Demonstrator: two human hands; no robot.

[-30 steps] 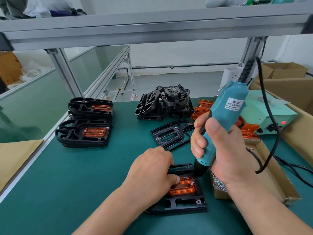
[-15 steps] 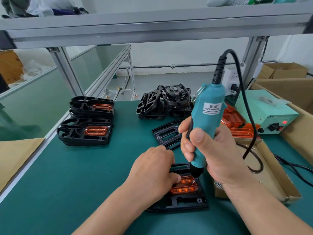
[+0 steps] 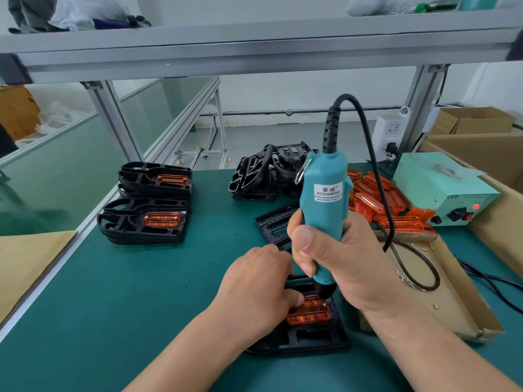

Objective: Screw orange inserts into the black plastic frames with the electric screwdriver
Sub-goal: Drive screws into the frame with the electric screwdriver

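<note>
A black plastic frame [image 3: 308, 339] lies flat on the green mat near the front, with an orange insert [image 3: 310, 314] seated in it. My left hand [image 3: 254, 292] lies over the frame's left part, its thumb pressing the insert. My right hand [image 3: 339, 261] grips the teal electric screwdriver [image 3: 325, 205] almost upright, its tip down at the insert's upper right corner. Finished frames with inserts [image 3: 147, 219] are stacked at the left. Loose orange inserts [image 3: 379, 202] are piled at the right.
A heap of bare black frames [image 3: 263, 174] sits at the back centre, one more frame [image 3: 274, 224] behind my hands. A cardboard tray [image 3: 452, 301] with loose screws lies right, beside the pale green power unit [image 3: 444, 190]. The black cable [image 3: 418, 278] loops over the tray.
My right hand swung the screwdriver from a rightward tilt to nearly upright and shifted it left, bringing the tip down onto the insert. My left hand stayed on the frame.
</note>
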